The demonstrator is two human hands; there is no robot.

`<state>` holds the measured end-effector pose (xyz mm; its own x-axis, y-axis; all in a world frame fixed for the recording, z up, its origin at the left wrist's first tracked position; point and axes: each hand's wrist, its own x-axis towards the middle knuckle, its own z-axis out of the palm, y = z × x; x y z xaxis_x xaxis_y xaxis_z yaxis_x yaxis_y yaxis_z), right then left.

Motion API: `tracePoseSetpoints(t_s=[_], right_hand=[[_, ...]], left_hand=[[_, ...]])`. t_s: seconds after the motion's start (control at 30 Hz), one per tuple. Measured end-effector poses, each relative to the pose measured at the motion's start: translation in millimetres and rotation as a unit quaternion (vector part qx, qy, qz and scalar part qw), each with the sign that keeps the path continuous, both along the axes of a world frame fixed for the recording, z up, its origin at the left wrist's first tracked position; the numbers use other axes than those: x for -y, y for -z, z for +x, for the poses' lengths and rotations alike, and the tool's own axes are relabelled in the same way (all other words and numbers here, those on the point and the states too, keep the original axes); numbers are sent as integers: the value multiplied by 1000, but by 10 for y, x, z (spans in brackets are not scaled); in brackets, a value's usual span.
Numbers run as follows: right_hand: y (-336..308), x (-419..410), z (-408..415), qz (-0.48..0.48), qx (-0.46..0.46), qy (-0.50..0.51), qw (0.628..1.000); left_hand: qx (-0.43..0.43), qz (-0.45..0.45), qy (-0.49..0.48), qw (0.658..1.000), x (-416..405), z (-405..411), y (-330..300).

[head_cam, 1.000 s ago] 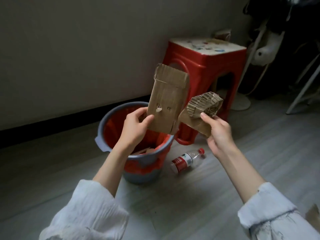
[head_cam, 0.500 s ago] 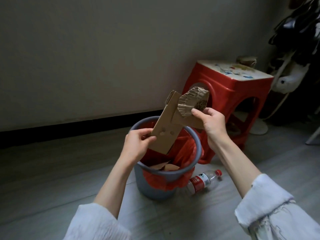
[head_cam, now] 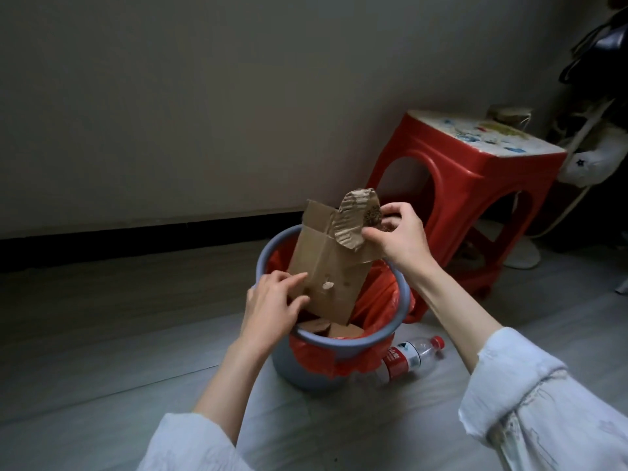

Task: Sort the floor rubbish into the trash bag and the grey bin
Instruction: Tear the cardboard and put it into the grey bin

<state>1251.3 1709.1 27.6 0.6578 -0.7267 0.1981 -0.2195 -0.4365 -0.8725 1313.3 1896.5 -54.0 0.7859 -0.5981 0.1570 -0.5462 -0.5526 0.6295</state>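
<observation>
— Over the bin mouth, how is the card held?

— At its lower left edge the flat card [head_cam: 326, 270] is pinched by the left hand [head_cam: 272, 307], fingers laid along the face and thumb tucked beneath. By the right hand [head_cam: 397, 237] a torn, corrugated scrap [head_cam: 355, 220] is gripped between curled fingers and thumb, and it is pressed against the card's upper right corner.

— And which way does the card lie from those grips?

— Its long axis is stood steeply, leaned a little to the left at the top. The upper end is raised above both hands; the lower end is already dipped inside the rim of the bin [head_cam: 346, 343], just above other card pieces lying in the red bag [head_cam: 377, 297].

— Which hand is nearer the drop?

— The left is judged nearer, being set at the rim itself; the right is held higher, above the far right side.

— So what is called for?

— Probably only a release, since the card is pointed down into the bag. A bottle [head_cam: 413, 356] is left on the floor just beside the bin.
</observation>
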Motion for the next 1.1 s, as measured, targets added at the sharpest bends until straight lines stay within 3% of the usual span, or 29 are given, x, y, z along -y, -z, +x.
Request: tracePoseSetpoints(t_s=[0.17,0.27,0.43,0.57,0.67,0.73,0.9,1.1], right_hand=[[461,-49,85,-235,-93,-61,966],[833,-26,121,-305,-184,-144,923],[1148,-58,174,-270,-421,-246,830],[1098,-121,263,-261,-505,-302,765],[1089,-135,258,-194,-567,-327,731],[1037,-103,219,-160,-566,-314,745],[675,-36,-58,-130,-427,-285,848],[380,10,-867,-148,-197,-160,956]], left_hand=[[31,73,125,989,-103,-21,127],[67,113,170,977,-143,-29,147],[102,104,164,976,-144,-7,257],[99,98,160,977,-141,-2,267],[92,101,160,978,-138,-25,245],[83,107,166,977,-138,-52,222],[63,132,184,972,-104,-162,122],[187,89,216,954,193,-421,-33]])
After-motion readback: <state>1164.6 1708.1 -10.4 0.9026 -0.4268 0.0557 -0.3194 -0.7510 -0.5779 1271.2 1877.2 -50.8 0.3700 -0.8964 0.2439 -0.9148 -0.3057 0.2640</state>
